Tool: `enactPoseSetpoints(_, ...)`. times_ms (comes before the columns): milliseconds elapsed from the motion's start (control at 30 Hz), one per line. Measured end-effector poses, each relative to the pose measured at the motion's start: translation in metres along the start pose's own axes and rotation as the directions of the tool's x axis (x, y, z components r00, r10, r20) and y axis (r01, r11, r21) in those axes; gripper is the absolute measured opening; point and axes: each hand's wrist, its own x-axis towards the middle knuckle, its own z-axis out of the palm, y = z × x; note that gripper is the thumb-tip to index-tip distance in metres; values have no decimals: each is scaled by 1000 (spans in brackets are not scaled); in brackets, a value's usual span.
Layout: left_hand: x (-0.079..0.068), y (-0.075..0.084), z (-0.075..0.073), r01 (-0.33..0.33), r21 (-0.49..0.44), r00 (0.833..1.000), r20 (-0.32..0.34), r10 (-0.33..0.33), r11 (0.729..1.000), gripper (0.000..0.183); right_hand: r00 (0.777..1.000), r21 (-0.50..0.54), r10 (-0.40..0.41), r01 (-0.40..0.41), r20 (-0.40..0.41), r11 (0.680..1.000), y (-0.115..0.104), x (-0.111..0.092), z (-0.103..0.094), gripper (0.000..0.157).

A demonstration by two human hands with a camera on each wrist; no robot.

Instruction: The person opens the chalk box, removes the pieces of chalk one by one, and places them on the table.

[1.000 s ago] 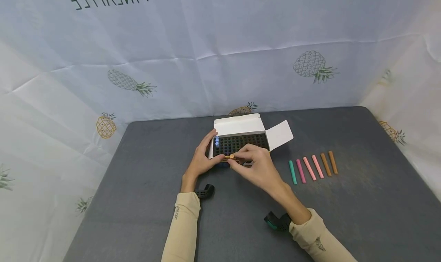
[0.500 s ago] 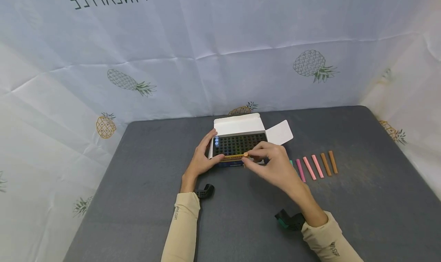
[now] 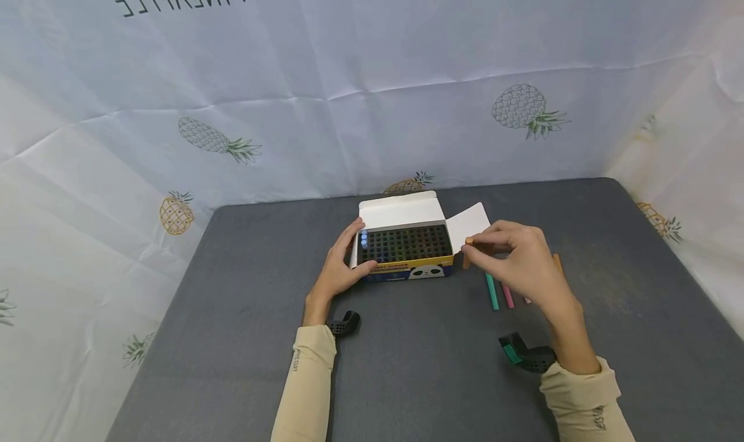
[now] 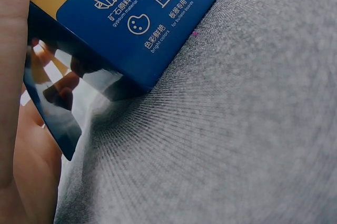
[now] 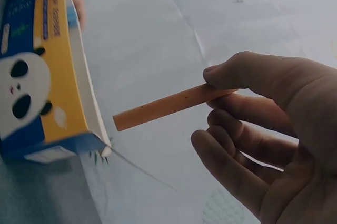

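My left hand (image 3: 341, 266) grips the left end of a chalk box (image 3: 427, 272), thumb at its front edge and fingers along its side. The box has a blue and yellow front with a panda face, and its lid stands open. Inside is a dark tray of holes, with several blue chalks (image 3: 363, 239) in the left column. My right hand (image 3: 517, 258) pinches an orange chalk stick (image 5: 163, 109) between thumb and index finger, to the right of the box. In the right wrist view the stick's free end points toward the box; the other fingers are loosely bent.
Beside the box on the grey table (image 3: 418, 364) lie a teal chalk (image 3: 492, 292) and a magenta chalk (image 3: 507, 296). My right hand covers most of the other pink and brown sticks. A white side flap (image 3: 465, 224) sticks out right; a pineapple-print curtain (image 3: 349, 138) hangs behind.
My right hand has moved right with the orange chalk, from above the box's front edge to beyond its right end, now covering part of the chalk row. The left hand stays on the box.
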Motion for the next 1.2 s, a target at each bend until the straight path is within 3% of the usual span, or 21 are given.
enactPoseSetpoints(133,0,-3,0,-3,-2,1000,1,3,1000,81,1000,-6,28,-28,0,1000,4,-2,-11,13)
enactPoseSetpoints(400,5,-41,5,-2,37,1000,-6,3,999,85,996,-36,87,-86,18,996,19,-9,-34,14)
enactPoseSetpoints(833,3,-45,5,-32,48,999,-17,33,998,89,961,-211,275,-268,6,940,54,-24,-75,22)
enactPoseSetpoints(1000,3,-45,5,-29,42,999,-13,29,999,84,925,-281,378,-356,29,891,74,-31,-87,27)
enactPoseSetpoints(1200,4,-45,5,-22,33,1000,-11,23,999,82,841,-334,533,-479,91,812,92,-39,-96,35)
